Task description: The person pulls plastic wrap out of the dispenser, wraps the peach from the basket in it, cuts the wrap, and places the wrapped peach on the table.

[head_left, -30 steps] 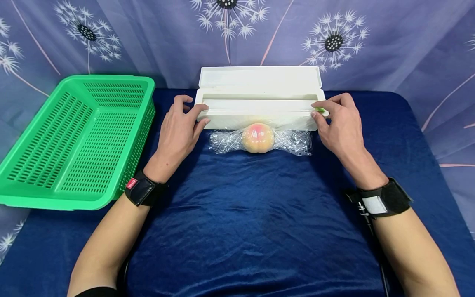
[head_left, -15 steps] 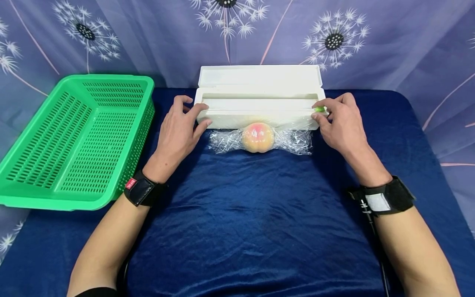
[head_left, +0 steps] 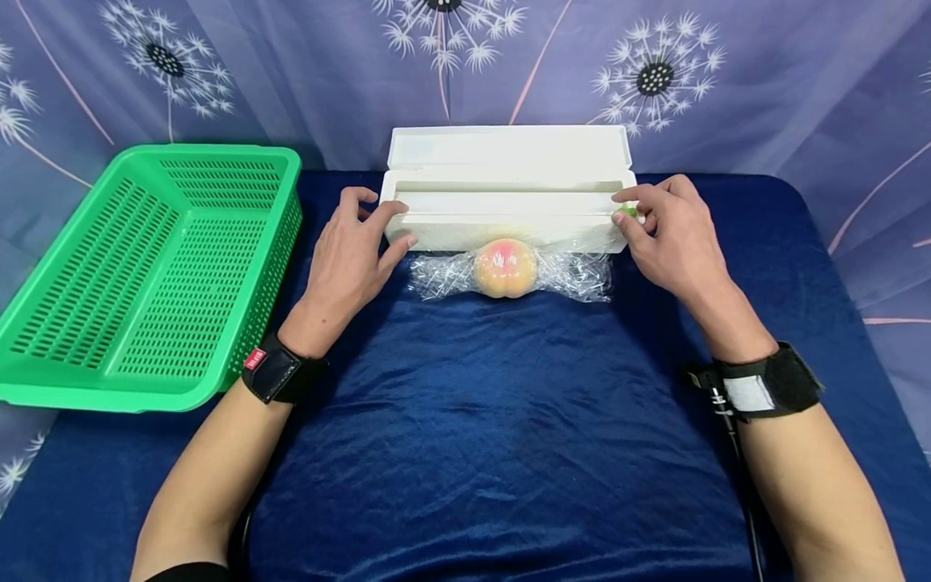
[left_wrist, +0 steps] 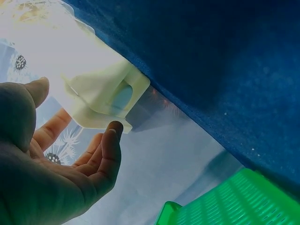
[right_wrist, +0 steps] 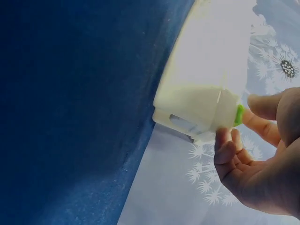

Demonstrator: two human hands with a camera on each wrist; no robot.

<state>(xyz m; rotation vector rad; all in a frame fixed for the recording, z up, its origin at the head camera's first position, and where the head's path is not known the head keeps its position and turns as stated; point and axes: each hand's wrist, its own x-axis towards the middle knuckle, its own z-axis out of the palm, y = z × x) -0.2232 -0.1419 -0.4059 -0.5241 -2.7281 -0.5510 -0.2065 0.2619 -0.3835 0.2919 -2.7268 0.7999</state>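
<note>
A white plastic-wrap dispenser (head_left: 509, 234) stands at the back of the table with its lid (head_left: 509, 147) up. A white roll (head_left: 502, 202) lies inside. My left hand (head_left: 345, 259) holds the dispenser's left end, with the thumb in front and the index finger at the top edge. At the right end, my right hand (head_left: 672, 234) pinches a small green slider (right_wrist: 239, 115) between thumb and index finger. In front of the dispenser lies a film-wrapped peach (head_left: 505, 268), the clear film (head_left: 575, 276) bunched out on both sides.
To the left stands a green perforated basket (head_left: 163, 396), nothing visible in it. A dark blue cloth (head_left: 494, 428) covers the table. A curtain (head_left: 305, 73) with dandelion prints hangs directly behind the dispenser. A cable (head_left: 745, 485) runs along the right forearm.
My right hand has shifted slightly right and up at the dispenser's right end. The left hand, dispenser and peach keep their places, apart from a slight drift of the view.
</note>
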